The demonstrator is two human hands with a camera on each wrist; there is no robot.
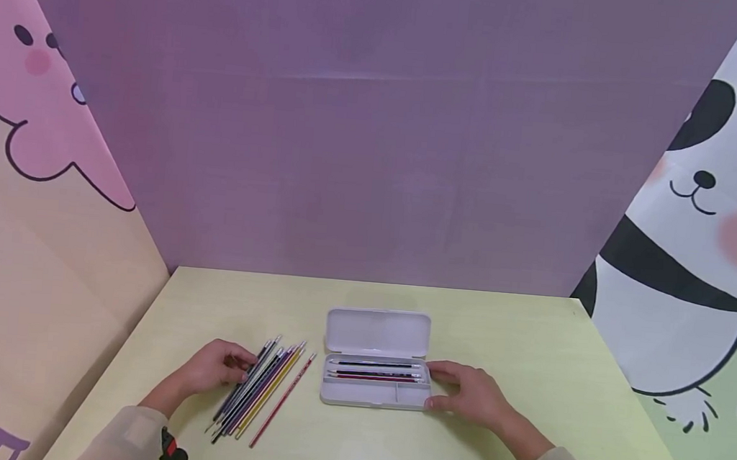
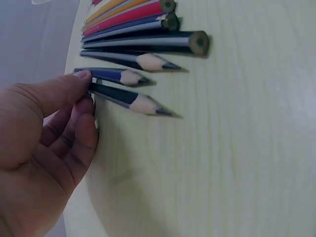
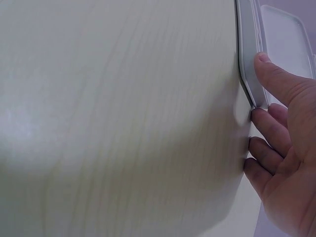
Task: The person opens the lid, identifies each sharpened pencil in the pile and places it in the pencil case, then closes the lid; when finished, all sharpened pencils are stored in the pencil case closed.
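Observation:
A bundle of pencils [image 1: 258, 391] lies slanted on the table, with a red pencil [image 1: 282, 401] slightly apart on its right. My left hand [image 1: 220, 365] is at the bundle's left edge, thumb and fingertips pinching a dark pencil [image 2: 118, 96]; the contact is partly hidden by the thumb in the left wrist view. To the right, a white pencil case [image 1: 355, 394] stands with its lid [image 1: 378, 332] laid back. Several pencils [image 1: 373, 372] lie lengthwise in its rear compartment. My right hand [image 1: 474, 396] holds the case's right end, thumb near the front corner.
The pale wooden table [image 1: 497, 327] ends at a purple backdrop [image 1: 381, 151]. Side panels carry a pink cartoon figure [image 1: 47, 103] on the left and a panda [image 1: 699, 234] on the right. The case's front compartment has a small divider [image 1: 397, 391].

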